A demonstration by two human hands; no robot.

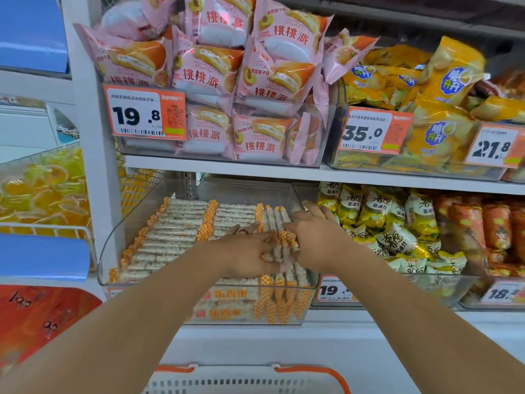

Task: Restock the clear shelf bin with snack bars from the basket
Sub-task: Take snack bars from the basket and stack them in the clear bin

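1. Where the lower shelf holds the clear shelf bin (113, 237), the snack bars (176, 234) inside it are slim white sticks with orange-and-white checked ends, laid in flat rows on the left and middle and standing on edge on the right.
2. More of the same bars show through the bin's front wall, some with orange print facing out.
3. The left hand (247, 251) reaches into the bin from the near side, palm down, fingers bent around a small bunch of bars (279, 248) in the right part of the bin; a ring sits on one finger.
4. The right hand (315, 237) meets it from the other side, fingers curled on the same bunch, so both hands clamp it between them.
5. Both forearms stretch forward and up from the bottom corners, bare.
6. The basket (244, 382), white mesh with an orange rim, sits at the bottom edge below the arms; what it holds is out of sight.
7. Pink pie packets (210, 78) fill the bin on the shelf above.
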